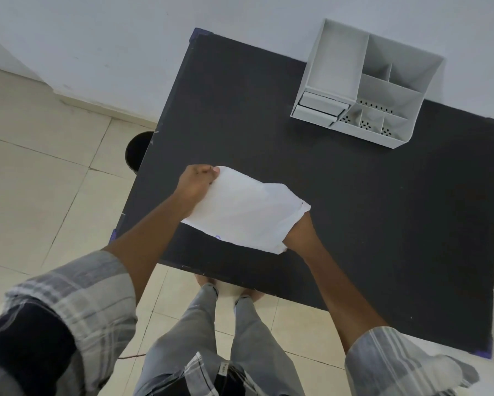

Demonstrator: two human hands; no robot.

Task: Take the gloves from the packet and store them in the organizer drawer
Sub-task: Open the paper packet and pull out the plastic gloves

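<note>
left hand (195,182) grip pinched closed on packet (245,208) corner; right hand inside packet, grip hidden, can't tell.

the right hand (298,232) is buried inside the white packet (245,208), so its fingers and any gloves they reach cannot be seen. the left hand's fingers (211,174) curl behind the packet's far corner, partly hidden.
</note>
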